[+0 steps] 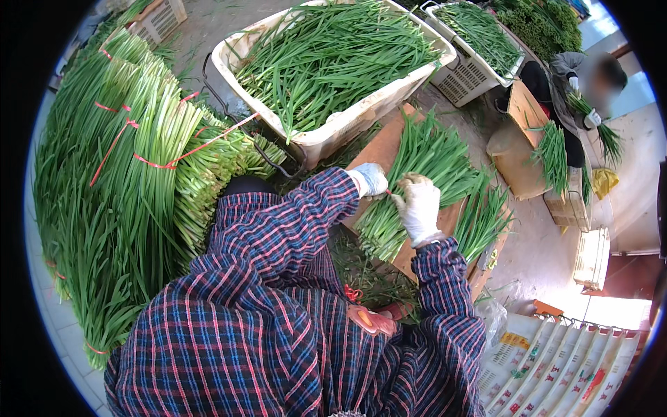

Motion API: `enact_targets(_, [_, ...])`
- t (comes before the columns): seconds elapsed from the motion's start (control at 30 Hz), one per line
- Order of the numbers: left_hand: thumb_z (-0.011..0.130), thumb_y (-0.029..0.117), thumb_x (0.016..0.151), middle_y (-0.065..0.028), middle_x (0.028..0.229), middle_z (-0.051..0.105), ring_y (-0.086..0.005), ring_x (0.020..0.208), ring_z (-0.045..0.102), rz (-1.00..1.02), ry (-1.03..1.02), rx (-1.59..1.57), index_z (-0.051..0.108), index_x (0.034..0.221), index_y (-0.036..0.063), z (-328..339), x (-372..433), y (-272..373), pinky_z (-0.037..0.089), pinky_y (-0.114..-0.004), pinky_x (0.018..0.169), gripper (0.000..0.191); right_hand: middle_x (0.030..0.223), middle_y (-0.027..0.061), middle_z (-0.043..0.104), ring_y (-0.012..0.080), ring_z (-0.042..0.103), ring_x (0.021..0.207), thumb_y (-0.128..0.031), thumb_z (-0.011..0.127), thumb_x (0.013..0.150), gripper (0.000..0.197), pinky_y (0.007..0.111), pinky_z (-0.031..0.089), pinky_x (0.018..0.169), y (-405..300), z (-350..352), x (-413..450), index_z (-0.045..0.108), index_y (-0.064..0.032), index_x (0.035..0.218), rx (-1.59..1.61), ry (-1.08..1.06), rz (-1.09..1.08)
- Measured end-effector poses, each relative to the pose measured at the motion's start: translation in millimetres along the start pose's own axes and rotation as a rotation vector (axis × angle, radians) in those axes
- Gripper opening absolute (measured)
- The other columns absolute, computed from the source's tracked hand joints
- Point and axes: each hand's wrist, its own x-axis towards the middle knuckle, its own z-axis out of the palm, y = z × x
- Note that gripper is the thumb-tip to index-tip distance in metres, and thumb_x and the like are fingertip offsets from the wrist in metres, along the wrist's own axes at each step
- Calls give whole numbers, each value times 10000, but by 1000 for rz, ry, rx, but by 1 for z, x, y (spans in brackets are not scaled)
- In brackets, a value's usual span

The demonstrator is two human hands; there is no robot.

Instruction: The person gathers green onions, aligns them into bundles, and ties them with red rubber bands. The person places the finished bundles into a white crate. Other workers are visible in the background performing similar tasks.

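Observation:
A thick bundle of green garlic chives point(427, 167) lies across a wooden board point(383, 138) before me, its pale stem ends towards my body. My left hand point(371, 180), in a whitish-blue glove, is closed at the bundle's left edge, with a bit of red tie point(388, 192) showing beside its fingertips. My right hand point(418, 208), in a white glove, is bent over the top of the stems, fingers curled; whether it grips the tie is hidden. A smaller loose pile of chives point(482, 219) rests on the board to the right.
Tied chive bundles point(135, 130) are heaped at the left. A white plastic crate point(333, 127) full of loose chives stands ahead, another crate point(458, 78) behind it. At the right a co-worker point(568, 94) holds chives beside a board. Stacked white crates point(552, 365) stand at lower right.

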Motion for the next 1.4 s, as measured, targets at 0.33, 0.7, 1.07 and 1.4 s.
enact_targets(0.33, [630, 159, 668, -13, 489, 533, -123, 396, 462, 595, -134, -167, 627, 557, 77, 32, 4, 26, 360, -267, 398, 138, 926, 100, 592, 192, 577, 836, -48, 639, 749, 457, 269, 454, 758, 7, 35, -54, 496, -42, 1184, 630, -3, 493])
enact_targets(0.7, [571, 254, 697, -137, 791, 648, -266, 776, 621, 349, 208, 444, 682, 739, 88, -12, -44, 83, 473, -355, 710, 204, 753, 2, 567, 70, 495, 635, -54, 482, 874, 267, 201, 412, 594, 1, -24, -26, 530, -3, 1132, 1188, -156, 711])
enact_targets(1.07, [552, 194, 709, -97, 768, 644, -252, 820, 613, 654, 52, 632, 677, 730, 110, -16, -2, 34, 468, -342, 735, 152, 576, -14, 511, 54, 422, 472, -157, 443, 910, 212, 203, 340, 449, 13, -9, -9, 630, -59, 926, 1131, -434, 644])
enact_targets(1.4, [531, 307, 773, -186, 837, 615, -329, 829, 589, 415, 232, 336, 629, 872, 51, -9, -29, 23, 456, -387, 745, 292, 597, -9, 534, 70, 435, 501, -156, 507, 888, 187, 202, 350, 489, 2, -12, -3, 625, -17, 929, 1195, -364, 777])
